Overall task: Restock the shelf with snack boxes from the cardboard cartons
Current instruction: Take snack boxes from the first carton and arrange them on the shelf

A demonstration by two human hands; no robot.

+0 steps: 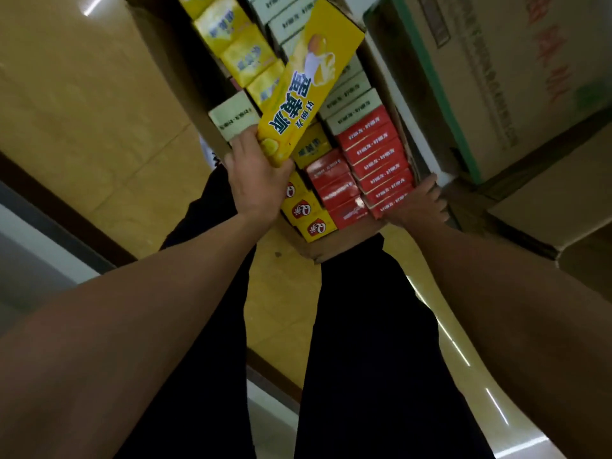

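An open cardboard carton [159, 51] stands on the floor in front of me, packed with yellow, pale green and red snack boxes [374, 150]. My left hand [255, 180] grips the near end of a long yellow snack box [308, 84] with blue lettering, held tilted above the carton's contents. My right hand [417, 207] rests on the carton's near right corner, beside the red boxes; its fingers are partly hidden behind the rim.
A larger closed cardboard carton [496, 77] with green tape stands to the right, touching the open one. The floor is yellow tile [82, 111] with a dark strip [66, 213] at the left. My dark-trousered legs [357, 359] fill the lower middle.
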